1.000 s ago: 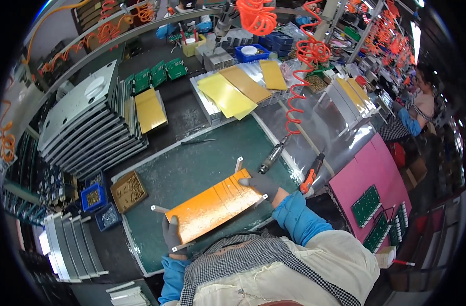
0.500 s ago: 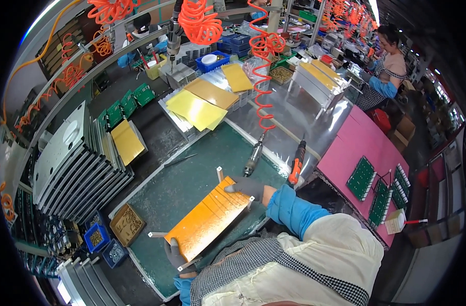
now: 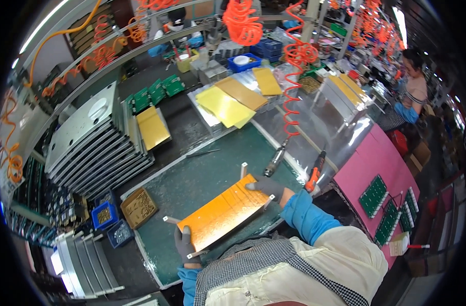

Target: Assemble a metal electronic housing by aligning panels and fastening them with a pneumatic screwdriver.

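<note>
Panel, orange with pale corner posts, is positioned over the green mat, near its front edge. Left hand: gripping the panel's left end. Right hand: gripping the right end, partly over the top face. Grey power driver: near the mat's right edge.

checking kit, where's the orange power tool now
The orange power tool lies right of centre in the head view, between the green mat and pink board, right of the silver tool.

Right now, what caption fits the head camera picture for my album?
Gloved left hand and right hand hold an orange panel at opposite ends over a green mat.
</note>
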`<move>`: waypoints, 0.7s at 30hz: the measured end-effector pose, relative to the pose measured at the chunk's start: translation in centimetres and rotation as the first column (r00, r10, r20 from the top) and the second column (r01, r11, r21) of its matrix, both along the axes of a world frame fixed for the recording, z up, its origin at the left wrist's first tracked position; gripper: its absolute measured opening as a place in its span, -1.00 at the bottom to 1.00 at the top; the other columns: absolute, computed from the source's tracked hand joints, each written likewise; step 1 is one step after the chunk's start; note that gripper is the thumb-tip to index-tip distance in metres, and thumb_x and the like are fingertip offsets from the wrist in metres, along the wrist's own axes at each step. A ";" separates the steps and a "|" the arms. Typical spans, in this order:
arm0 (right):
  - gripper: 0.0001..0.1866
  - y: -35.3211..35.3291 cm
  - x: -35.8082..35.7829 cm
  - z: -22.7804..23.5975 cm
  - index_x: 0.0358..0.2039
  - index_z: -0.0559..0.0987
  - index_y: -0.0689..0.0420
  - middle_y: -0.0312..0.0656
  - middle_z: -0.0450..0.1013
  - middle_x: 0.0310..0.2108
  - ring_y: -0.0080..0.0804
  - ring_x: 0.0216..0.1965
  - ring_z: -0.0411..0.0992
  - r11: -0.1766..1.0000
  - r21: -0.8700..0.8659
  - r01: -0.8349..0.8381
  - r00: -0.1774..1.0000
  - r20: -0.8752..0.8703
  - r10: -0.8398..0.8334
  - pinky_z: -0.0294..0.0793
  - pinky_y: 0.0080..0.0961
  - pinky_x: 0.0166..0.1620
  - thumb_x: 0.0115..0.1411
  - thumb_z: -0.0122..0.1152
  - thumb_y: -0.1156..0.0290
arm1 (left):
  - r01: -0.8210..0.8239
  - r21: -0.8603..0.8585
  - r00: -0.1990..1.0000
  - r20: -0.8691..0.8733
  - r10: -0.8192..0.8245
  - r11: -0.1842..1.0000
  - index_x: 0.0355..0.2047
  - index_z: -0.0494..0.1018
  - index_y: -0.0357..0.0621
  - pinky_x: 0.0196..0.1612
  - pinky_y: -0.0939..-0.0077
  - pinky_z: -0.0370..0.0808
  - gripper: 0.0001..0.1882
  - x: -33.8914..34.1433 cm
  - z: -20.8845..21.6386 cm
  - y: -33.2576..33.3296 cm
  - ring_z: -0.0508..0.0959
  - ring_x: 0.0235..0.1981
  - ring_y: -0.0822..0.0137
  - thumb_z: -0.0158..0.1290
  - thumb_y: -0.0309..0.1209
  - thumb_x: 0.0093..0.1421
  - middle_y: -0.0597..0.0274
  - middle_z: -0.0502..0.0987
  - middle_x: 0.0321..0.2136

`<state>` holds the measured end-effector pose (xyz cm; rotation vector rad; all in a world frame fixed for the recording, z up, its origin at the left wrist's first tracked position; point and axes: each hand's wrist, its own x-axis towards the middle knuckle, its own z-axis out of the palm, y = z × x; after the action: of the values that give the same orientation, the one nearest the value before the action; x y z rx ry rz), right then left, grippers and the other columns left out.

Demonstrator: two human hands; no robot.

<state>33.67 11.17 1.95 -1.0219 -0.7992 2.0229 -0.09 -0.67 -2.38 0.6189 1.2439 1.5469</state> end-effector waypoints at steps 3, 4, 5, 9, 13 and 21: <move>-0.48 0.4 0.5 -1.0 0.17 0.33 0.25 -0.10 0.46 0.00 -0.33 -0.03 0.50 1.000 0.008 -0.027 1.000 -0.007 0.027 0.48 -0.41 0.06 0.22 0.20 0.45 | -0.016 -0.038 1.000 -0.010 0.016 0.999 0.12 0.29 -0.42 -0.01 0.39 0.46 -0.40 0.1 0.2 0.2 0.51 -0.09 0.25 0.15 -0.26 0.20 0.04 0.48 -0.07; -0.49 0.5 0.4 -1.1 0.17 0.34 0.25 -0.10 0.47 0.00 -0.32 -0.04 0.50 1.000 0.007 -0.011 1.000 0.000 0.011 0.48 -0.41 0.06 0.22 0.20 0.45 | -0.023 -0.049 1.000 -0.004 0.023 0.999 0.13 0.28 -0.42 0.00 0.38 0.46 -0.39 0.2 0.4 0.1 0.51 -0.09 0.24 0.16 -0.26 0.19 0.03 0.48 -0.07; -0.49 0.5 0.3 -1.2 0.17 0.34 0.26 -0.09 0.47 -0.01 -0.31 -0.04 0.50 1.000 0.006 0.007 1.000 0.007 -0.007 0.49 -0.41 0.05 0.22 0.20 0.45 | -0.028 -0.062 1.000 0.002 0.028 0.998 0.14 0.27 -0.43 0.02 0.38 0.46 -0.38 0.2 0.4 0.0 0.51 -0.09 0.24 0.16 -0.27 0.19 0.02 0.48 -0.06; -0.50 0.6 0.1 -0.8 0.16 0.34 0.28 -0.07 0.48 -0.01 -0.28 -0.04 0.51 0.999 0.021 0.026 0.999 0.021 -0.026 0.50 -0.40 0.04 0.23 0.19 0.46 | -0.029 -0.062 0.999 0.027 0.031 0.998 0.17 0.24 -0.45 0.04 0.37 0.45 -0.34 0.0 -0.1 0.2 0.51 -0.06 0.21 0.17 -0.26 0.19 -0.03 0.46 -0.03; -0.48 0.7 0.2 -1.0 0.17 0.33 0.28 -0.06 0.47 -0.01 -0.27 -0.06 0.52 0.999 -0.005 0.051 0.999 -0.004 -0.051 0.51 -0.40 0.03 0.23 0.19 0.47 | -0.011 -0.075 1.000 0.025 0.013 0.997 0.18 0.22 -0.46 0.05 0.36 0.45 -0.30 0.0 0.1 0.3 0.51 -0.04 0.19 0.19 -0.24 0.18 -0.07 0.45 -0.01; -0.47 0.5 0.0 -1.0 0.18 0.32 0.28 -0.06 0.47 -0.01 -0.29 -0.07 0.53 0.999 -0.013 0.047 0.999 0.001 -0.047 0.53 -0.41 0.00 0.22 0.20 0.48 | 0.005 -0.075 0.998 0.068 0.000 0.997 0.20 0.20 -0.45 0.05 0.37 0.46 -0.34 -0.4 0.0 0.0 0.52 -0.04 0.20 0.15 -0.30 0.21 -0.06 0.45 0.00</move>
<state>33.67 11.62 0.95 -1.0401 -0.7562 1.9903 -0.48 -0.69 -2.33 0.5152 1.2434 1.5002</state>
